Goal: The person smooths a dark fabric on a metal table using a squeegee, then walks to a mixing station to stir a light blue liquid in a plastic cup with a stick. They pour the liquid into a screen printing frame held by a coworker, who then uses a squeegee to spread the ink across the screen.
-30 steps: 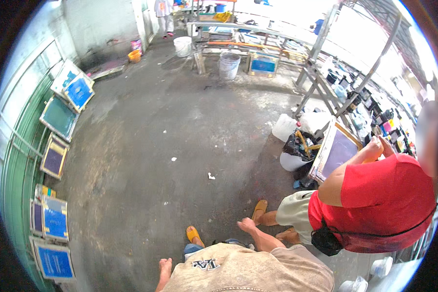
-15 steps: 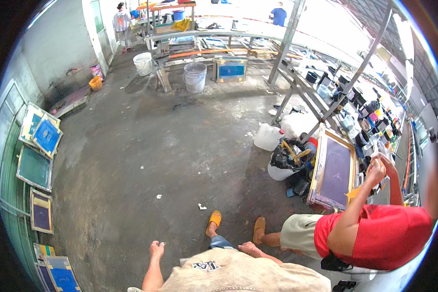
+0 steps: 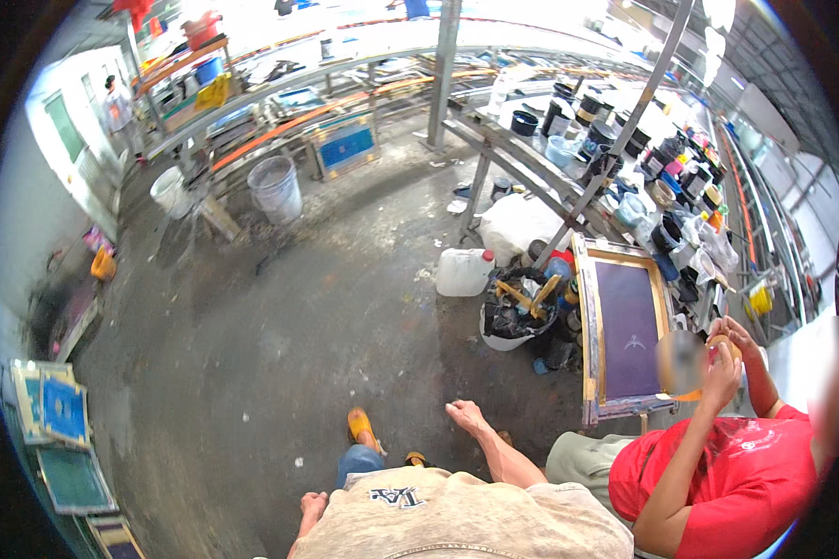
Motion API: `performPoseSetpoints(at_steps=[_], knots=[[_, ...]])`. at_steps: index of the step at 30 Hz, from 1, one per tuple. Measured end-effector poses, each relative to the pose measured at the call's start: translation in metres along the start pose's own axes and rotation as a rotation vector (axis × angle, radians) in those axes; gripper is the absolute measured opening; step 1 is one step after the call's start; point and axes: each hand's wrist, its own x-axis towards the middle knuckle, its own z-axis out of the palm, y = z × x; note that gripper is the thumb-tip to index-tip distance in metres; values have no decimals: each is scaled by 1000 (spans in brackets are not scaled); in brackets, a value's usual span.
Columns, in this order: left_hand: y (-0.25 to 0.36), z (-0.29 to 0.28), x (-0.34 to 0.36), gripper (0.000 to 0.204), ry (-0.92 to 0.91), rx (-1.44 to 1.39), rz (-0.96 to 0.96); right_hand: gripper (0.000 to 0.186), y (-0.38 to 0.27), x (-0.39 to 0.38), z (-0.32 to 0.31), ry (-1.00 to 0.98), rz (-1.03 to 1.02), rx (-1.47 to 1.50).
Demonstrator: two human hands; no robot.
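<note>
My right hand [image 3: 464, 415] hangs over the concrete floor [image 3: 280, 373] in front of me, fingers curled in, and I see nothing in it. At my left side, my left hand [image 3: 314, 508] is curled too, partly cut off by my beige shirt [image 3: 475, 517]. Neither hand touches anything nearby. On the right, a person in a red shirt [image 3: 718, 466] holds what looks like a roll of yellow-orange tape [image 3: 725, 348] in both hands. Beside that person a wood-framed printing screen with a purple mesh [image 3: 625, 326] leans upright. Nearest my right hand is a white bucket [image 3: 506, 343] with a black liner.
A white jug [image 3: 463, 272] stands behind the lined bucket. Many ink pots [image 3: 587, 110] crowd a table at the right. Pale buckets [image 3: 275, 189] and a blue screen [image 3: 345, 146] stand ahead by a long rack. More screens [image 3: 76, 480] lean along the left wall.
My view has swung to the right and I have stepped on. My right hand has come forward; my left has drawn back beside my body. The person in red has lowered their hands.
</note>
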Motion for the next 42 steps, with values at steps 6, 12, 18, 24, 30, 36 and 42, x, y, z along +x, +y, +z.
performPoseSetpoints(at_steps=[6,12,18,24,30,36,42], knots=[[126,-64,95,57,-97,162,250,45,41,36,24,26,132,-206],[319,-124,149,64,-55,274,515,47,-23,-1,16,40,594,176],[537,-117,152,74,-91,215,898,48,-21,51,19,122,615,280],[648,-44,85,78,-235,142,1177,40,-41,120,-13,144,509,356],[728,45,-2,83,-294,175,1305,40,-41,173,-113,186,346,259],[856,122,-69,93,-267,170,1538,39,-51,191,-213,415,251,393],[1013,224,-143,109,-216,56,1781,37,-38,174,-209,506,328,596]])
